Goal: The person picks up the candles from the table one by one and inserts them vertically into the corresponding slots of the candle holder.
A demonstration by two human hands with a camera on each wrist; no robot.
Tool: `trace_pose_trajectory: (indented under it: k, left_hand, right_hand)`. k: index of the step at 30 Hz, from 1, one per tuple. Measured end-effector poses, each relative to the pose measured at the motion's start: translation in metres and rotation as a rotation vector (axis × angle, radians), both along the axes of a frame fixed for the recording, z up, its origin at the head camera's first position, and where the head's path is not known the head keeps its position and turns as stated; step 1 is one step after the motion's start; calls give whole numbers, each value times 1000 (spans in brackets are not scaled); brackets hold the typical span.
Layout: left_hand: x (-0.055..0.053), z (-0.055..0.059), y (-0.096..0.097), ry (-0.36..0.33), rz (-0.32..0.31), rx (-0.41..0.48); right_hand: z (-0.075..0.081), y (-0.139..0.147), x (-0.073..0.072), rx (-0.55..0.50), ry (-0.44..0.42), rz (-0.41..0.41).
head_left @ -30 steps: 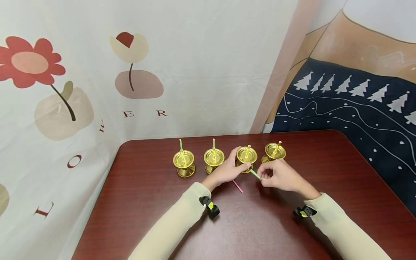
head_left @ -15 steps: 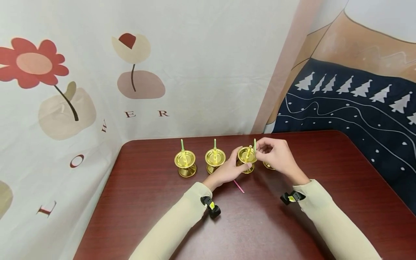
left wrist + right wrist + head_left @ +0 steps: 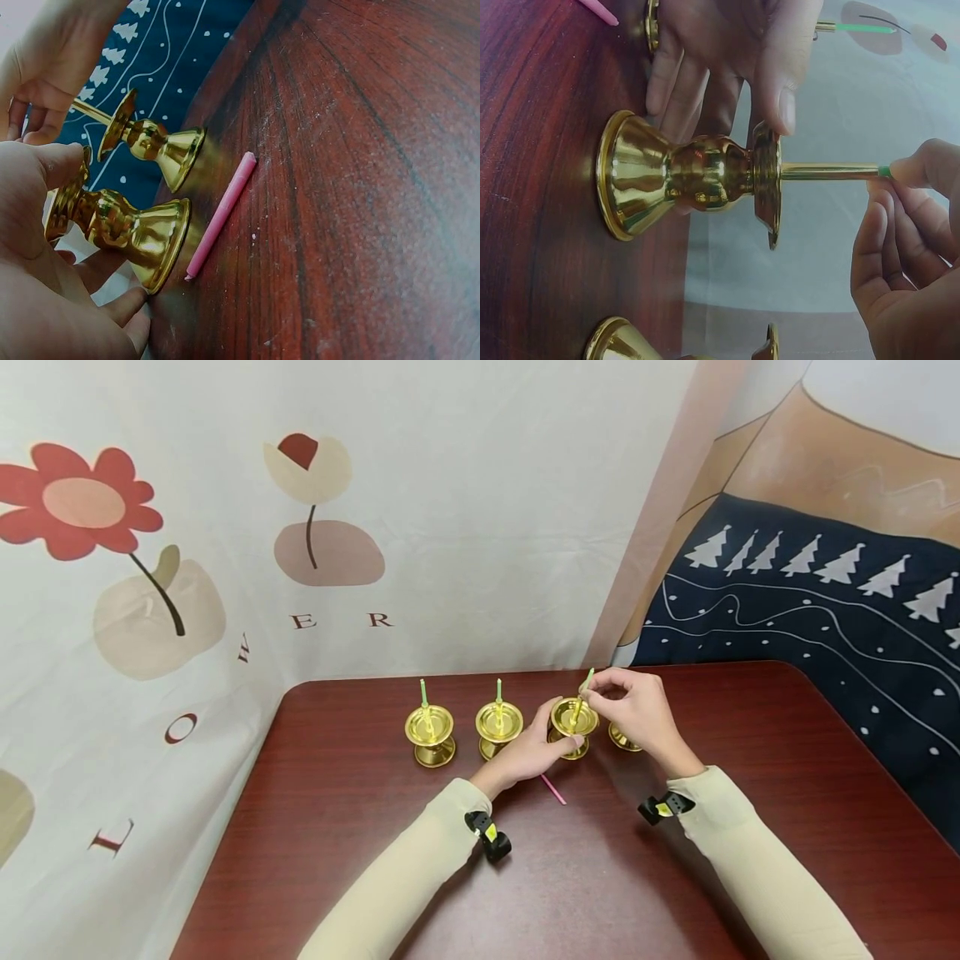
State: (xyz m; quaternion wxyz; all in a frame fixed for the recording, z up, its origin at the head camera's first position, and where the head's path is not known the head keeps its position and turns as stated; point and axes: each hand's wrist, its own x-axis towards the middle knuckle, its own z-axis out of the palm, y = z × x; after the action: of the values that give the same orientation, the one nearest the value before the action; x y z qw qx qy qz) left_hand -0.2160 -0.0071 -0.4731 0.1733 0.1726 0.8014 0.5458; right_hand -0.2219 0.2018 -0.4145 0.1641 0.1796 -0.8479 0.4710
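My left hand [image 3: 525, 753] holds a brass candle holder [image 3: 709, 172], third from the left in the row, with the thumb over the edge of its dish. Between thumb and fingertips, my right hand [image 3: 633, 708] pinches a thin green candle [image 3: 884, 171]. The candle's lower end is at the top of the holder's upright tube [image 3: 829, 172], and its upper part sticks up past the fingers in the head view. A pink candle [image 3: 221, 217] lies on the table close to the holder's foot.
Two similar brass holders, the leftmost [image 3: 432, 743] and its neighbour [image 3: 491, 748], stand to the left with green candles upright in them. Another holder [image 3: 142, 142] stands at the right, partly behind my right hand in the head view. A printed curtain hangs behind the table [image 3: 360, 827].
My right hand has lifted the green candle from low beside the third holder up to its tube, turning it upright. My left hand has kept its hold on the holder.
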Motion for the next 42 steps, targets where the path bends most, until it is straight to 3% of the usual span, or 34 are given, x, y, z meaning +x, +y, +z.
trace_pose_trajectory:
  k: [30, 42]
  left_hand:
    - [0, -2, -1, 24, 9, -25]
    - [1, -1, 0, 9, 4, -30]
  right_hand:
    - [-5, 1, -4, 17, 47, 19]
    - [-8, 8, 20, 13, 15, -49]
